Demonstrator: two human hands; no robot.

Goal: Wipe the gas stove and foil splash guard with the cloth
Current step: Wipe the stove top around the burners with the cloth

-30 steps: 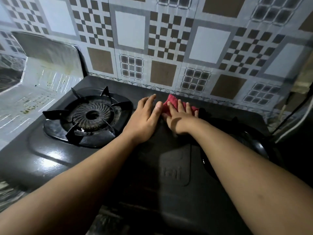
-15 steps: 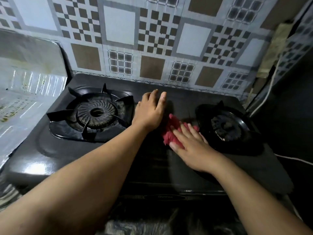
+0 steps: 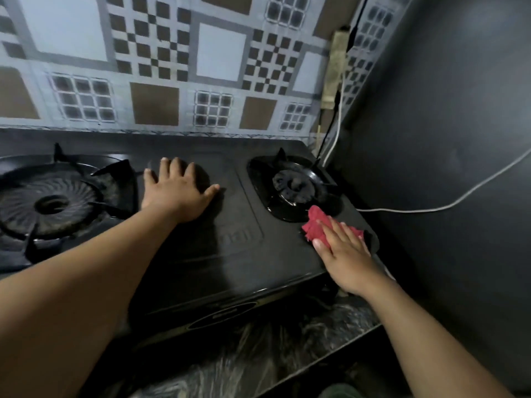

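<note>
Pressing the cloth (image 3: 317, 223) on the stove (image 3: 258, 271), the right hand (image 3: 347, 254) lies flat; left hand (image 3: 175, 193) rests released; logo (image 3: 238, 235) between hands unreadable.

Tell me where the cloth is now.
Head view: the red cloth lies on the stove near its front right corner, under the right hand, in front of the right burner.

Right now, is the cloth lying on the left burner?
No, the right hand presses the cloth on the stove in front of the right burner.
</note>
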